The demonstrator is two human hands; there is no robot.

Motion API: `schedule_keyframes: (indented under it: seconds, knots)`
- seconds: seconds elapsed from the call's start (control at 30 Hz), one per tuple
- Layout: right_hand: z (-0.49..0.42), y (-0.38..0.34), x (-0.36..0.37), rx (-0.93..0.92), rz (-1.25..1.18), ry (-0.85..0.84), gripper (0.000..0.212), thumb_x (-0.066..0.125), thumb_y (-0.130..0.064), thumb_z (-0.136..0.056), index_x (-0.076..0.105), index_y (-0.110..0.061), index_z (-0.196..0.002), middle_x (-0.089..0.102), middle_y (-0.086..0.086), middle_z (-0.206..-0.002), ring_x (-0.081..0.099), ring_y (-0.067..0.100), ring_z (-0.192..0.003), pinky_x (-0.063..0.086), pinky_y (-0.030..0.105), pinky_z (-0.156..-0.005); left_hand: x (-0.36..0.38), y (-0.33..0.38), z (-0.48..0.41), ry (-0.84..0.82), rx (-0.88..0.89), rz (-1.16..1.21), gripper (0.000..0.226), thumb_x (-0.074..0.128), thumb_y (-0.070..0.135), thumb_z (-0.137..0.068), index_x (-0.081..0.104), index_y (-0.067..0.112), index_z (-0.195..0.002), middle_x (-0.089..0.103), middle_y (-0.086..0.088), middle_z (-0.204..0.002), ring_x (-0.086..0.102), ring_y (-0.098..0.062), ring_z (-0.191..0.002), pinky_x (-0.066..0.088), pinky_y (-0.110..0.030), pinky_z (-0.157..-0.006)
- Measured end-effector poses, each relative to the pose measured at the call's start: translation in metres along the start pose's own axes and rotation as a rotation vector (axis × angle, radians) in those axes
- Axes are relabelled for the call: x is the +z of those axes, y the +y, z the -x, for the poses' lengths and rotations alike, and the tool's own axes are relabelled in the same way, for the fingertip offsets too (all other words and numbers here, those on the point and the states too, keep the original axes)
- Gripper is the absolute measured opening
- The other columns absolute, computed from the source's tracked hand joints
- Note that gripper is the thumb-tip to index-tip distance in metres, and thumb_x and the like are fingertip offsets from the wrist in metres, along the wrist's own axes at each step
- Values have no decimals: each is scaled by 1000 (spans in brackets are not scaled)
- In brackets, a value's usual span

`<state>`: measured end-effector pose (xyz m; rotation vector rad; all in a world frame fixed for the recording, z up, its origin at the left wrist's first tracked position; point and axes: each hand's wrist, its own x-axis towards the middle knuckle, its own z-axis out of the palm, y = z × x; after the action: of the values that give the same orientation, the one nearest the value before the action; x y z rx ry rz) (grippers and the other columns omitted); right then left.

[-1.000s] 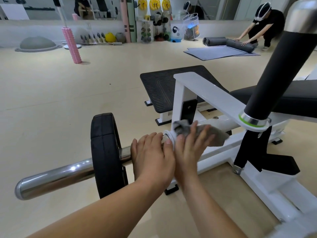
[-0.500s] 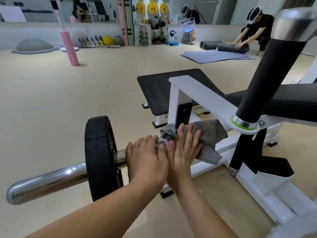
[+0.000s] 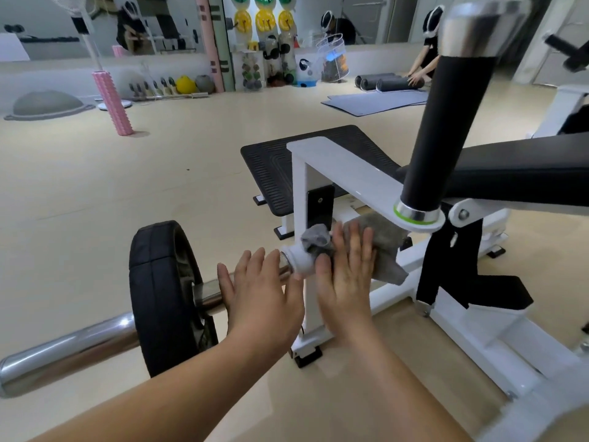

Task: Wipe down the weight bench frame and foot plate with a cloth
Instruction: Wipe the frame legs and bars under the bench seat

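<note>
— Two hands of ours are at the bench; where's the grey cloth (image 3: 387,247)?
— Under our right hand (image 3: 347,272), whose flat fingers press it against the white frame (image 3: 301,193), near the foot plate (image 3: 274,173).
— And our left hand (image 3: 261,291)?
— Fingers straight, laid over the chrome bar (image 3: 63,350). Beyond us, a beige floor (image 3: 95,202) and a pink foam roller (image 3: 112,102).

A pink foam roller (image 3: 112,103) stands upright on the pale floor (image 3: 95,193). A grey balance dome (image 3: 47,104) lies left of it, grey mats (image 3: 376,102) far right, and a mirrored wall (image 3: 165,23) behind.
</note>
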<state>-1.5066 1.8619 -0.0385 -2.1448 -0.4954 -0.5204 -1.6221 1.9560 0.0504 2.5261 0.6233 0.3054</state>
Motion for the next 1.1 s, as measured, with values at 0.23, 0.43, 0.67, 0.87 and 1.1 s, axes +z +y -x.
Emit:
schedule_keyframes:
  seconds: [0.23,0.43,0.67,0.87,1.1]
  knots:
    - [23,-19,7,-119,-5,-43,62,17,-46,-110,-4,-21,-163,-20,1,-170,-27,29,-153,-2,60,-124,-17,13,-15,9,30,315,57,61,28,-99,42,27,-153,40,5,-159,42,-17,-144,35,-45,-122]
    - [15,0,-9,-69,7,-108,66,18,-54,-107,10,-23,-164,-4,2,-172,-18,23,-157,0,52,-127,-20,35,-10,-35,-47,367,25,58,22,-100,62,34,-122,64,2,-126,62,-19,-117,52,-37,-101]
    - [-19,22,-24,71,-85,-3,64,27,-57,-103,26,-27,-160,0,9,-172,-13,27,-157,-5,51,-127,-2,30,-21,-69,22,133,57,55,27,-100,41,15,-154,46,-1,-156,41,-22,-143,33,-38,-120]
    - [-21,9,-3,-90,-62,115,48,35,-42,-105,47,-25,-149,-5,-17,-169,-18,19,-156,1,69,-121,13,32,-32,31,55,20,58,54,40,-98,44,19,-151,46,2,-156,39,-19,-144,28,-35,-118]
    - [-27,30,-33,146,-433,33,89,57,-50,-94,-1,-42,-160,-7,-23,-167,-3,-4,-153,6,25,-127,17,26,-48,-174,60,-69,70,46,38,-96,18,23,-158,14,-1,-169,7,-17,-157,3,-49,-126]
